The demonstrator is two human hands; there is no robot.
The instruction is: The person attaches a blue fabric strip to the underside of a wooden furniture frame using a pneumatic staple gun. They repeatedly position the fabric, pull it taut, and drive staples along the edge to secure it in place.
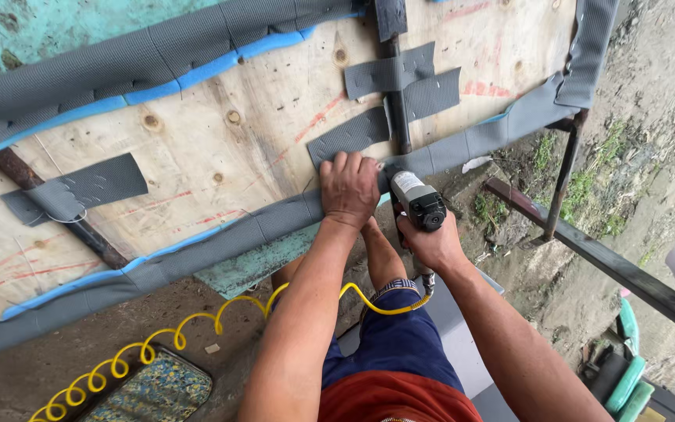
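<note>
- The left hand (348, 190) lay flat, fingers spread, and pressed the grey cloth strip (259, 227) onto the edge of the plywood board (220, 148).
- The right hand (433, 244) had its grip wrapped tight round a grey air stapler (416, 199), just at 3 o'clock from the left hand.
- The stapler's nose touched the cloth beside the left thumb.
- A curly yellow hose (166, 340) ran from under the stapler toward 8 o'clock.
- Grey cloth patches (400, 78) sat on the board at 12 o'clock.
</note>
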